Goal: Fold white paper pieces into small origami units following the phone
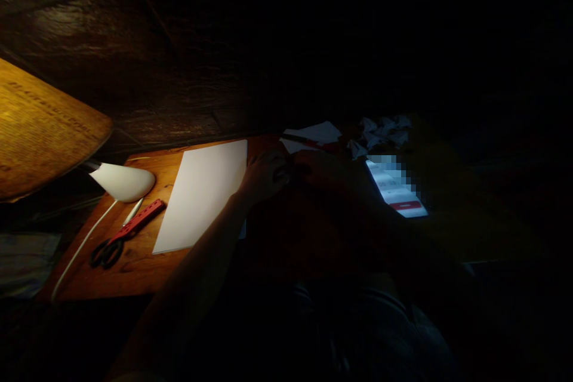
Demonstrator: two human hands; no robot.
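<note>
My left hand [266, 174] is over the right edge of a stack of white paper [208, 203], its fingers curled in toward the thumb. Close beside it, in deep shadow, is my right hand [320, 168], also with bent fingers. The two hands almost meet above the wooden table [147, 161]. Whatever lies between their fingertips is too dark to make out. Just behind them are some loose white sheets [320, 130] with a dark, thin object across them. A lit phone [394, 188] lies to the right of my right hand.
Small folded or crumpled white papers [387, 131] sit at the back right. At left are scissors [110, 250] with black handles and a red cover, a white pen [133, 212], a white lamp [128, 182] with a cord, and a yellow-lit panel [45, 125] with lettering.
</note>
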